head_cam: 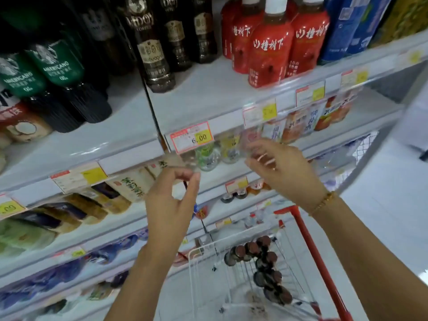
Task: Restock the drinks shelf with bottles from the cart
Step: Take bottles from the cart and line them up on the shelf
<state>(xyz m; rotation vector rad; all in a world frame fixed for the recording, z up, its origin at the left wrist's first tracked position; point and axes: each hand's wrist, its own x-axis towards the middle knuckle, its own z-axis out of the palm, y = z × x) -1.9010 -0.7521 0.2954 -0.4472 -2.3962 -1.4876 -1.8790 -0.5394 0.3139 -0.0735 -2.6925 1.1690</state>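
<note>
The left hand [171, 205] has its fingers [193, 181] loosely curled, thumb and forefinger nearly meeting on nothing visible. The right hand [287, 169] is spread and released, and both hang empty before the price rail of the drinks shelf [208, 96]. That shelf has bare room in front of the dark coffee bottles [152, 54], while the cart [310, 242] below holds a cluster of dark-capped bottles [261, 262], so restocking looks far from finished.
</note>
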